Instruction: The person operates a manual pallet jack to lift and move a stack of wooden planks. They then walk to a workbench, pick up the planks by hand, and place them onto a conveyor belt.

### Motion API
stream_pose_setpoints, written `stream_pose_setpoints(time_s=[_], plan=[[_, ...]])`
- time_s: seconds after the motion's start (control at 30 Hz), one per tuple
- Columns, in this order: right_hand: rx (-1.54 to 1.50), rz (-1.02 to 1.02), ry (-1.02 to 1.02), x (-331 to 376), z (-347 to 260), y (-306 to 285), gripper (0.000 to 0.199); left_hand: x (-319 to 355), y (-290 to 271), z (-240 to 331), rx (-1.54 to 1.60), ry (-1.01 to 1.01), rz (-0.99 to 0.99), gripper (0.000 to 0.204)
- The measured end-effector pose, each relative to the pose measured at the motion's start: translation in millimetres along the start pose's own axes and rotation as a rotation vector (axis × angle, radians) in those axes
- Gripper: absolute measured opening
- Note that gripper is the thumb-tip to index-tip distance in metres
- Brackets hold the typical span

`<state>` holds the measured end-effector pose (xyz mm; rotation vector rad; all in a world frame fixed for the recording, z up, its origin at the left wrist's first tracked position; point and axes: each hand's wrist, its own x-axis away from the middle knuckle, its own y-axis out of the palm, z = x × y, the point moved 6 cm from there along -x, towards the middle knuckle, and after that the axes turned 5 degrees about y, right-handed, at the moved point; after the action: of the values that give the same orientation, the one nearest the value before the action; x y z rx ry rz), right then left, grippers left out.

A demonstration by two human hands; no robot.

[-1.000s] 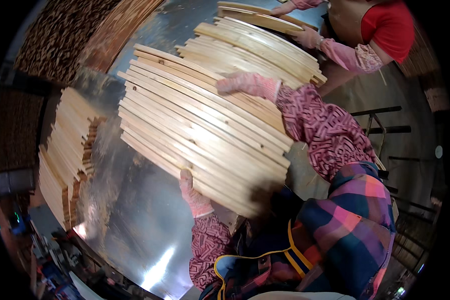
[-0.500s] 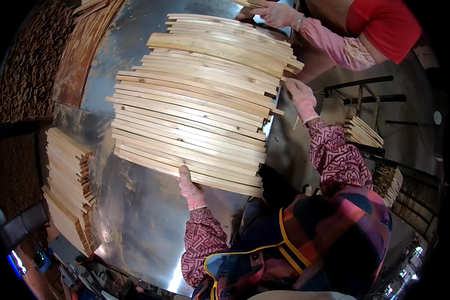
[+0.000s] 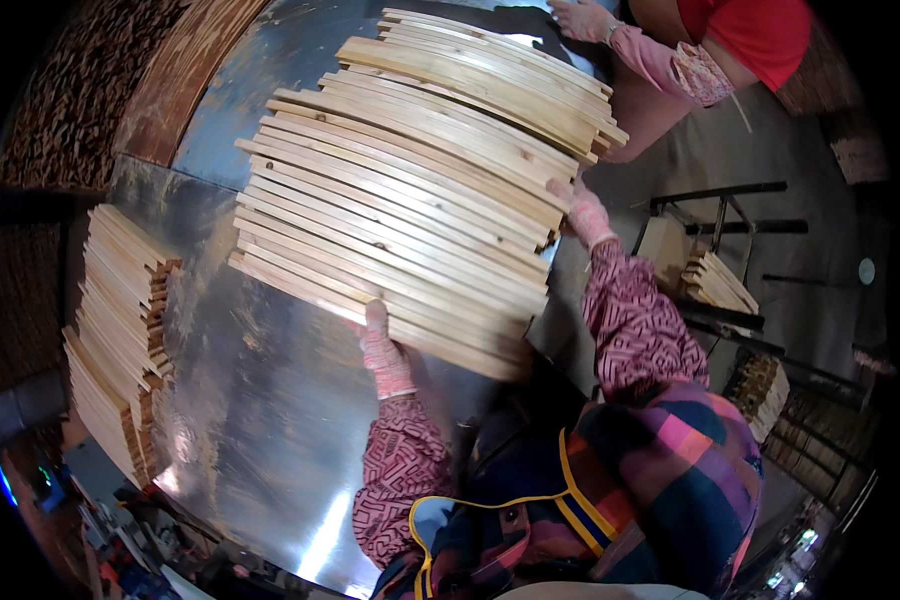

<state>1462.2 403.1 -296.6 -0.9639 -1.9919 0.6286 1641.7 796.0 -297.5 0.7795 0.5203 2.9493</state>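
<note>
In the head view, the sheaf of wooden slats sits much as it did half a second ago, though it now lies squarer and a touch higher against the metal table. The left hand stays under the near edge of the slats, gloved in pink knit, palm pressed up against the lowest strips; whether its fingers curl round them cannot be told. The right hand has shifted from the slats' right end to their far right edge, fingers spread flat against the ends, not clamped.

The slats are pale, raw-sawn softwood, thin, long and narrow, with grain and small knots showing, laid side by side in overlapping layers. The table is dull, scuffed sheet steel with smeared reflections. A second stack of slats stands at the table's left edge, well apart. At top right a co-worker's hand rests at the far end of the slats.
</note>
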Motion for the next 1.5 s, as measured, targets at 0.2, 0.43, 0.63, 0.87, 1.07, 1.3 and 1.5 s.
stream_pose_setpoints(time_s=[0.2, 0.43, 0.63, 0.87, 1.07, 1.3, 1.5], plan=[[-0.013, -0.036, -0.032, 68.1, 42.2, 56.4, 0.076, -13.1, -44.0, 44.3, -0.030, -0.033, -0.061, 0.069], [0.095, 0.030, -0.301, 23.7, -89.0, -13.9, 0.062, -23.5, -92.4, 28.1, -0.104, -0.115, 0.048, 0.055], [0.555, 0.027, -0.294, -52.3, -209.4, 112.5, 0.088, -0.2, -66.0, 45.6, 0.050, -0.120, 0.100, 0.069], [0.617, 0.008, -0.207, -68.1, -167.8, 121.7, 0.093, -13.5, -121.4, -43.2, -0.063, 0.394, -0.075, 0.062], [0.462, 0.204, -0.442, 95.9, -107.6, 91.6, 0.065, 68.4, -182.6, -0.4, 0.289, 0.468, -0.140, 0.079], [0.199, -0.042, -0.197, 302.9, -75.3, 210.5, 0.046, 179.6, -378.2, 47.0, 0.124, 0.560, -0.172, 0.077], [0.558, -0.040, -0.444, 439.5, -115.7, 347.1, 0.075, 263.8, -564.0, 95.1, 0.158, 0.037, 0.168, 0.059]])
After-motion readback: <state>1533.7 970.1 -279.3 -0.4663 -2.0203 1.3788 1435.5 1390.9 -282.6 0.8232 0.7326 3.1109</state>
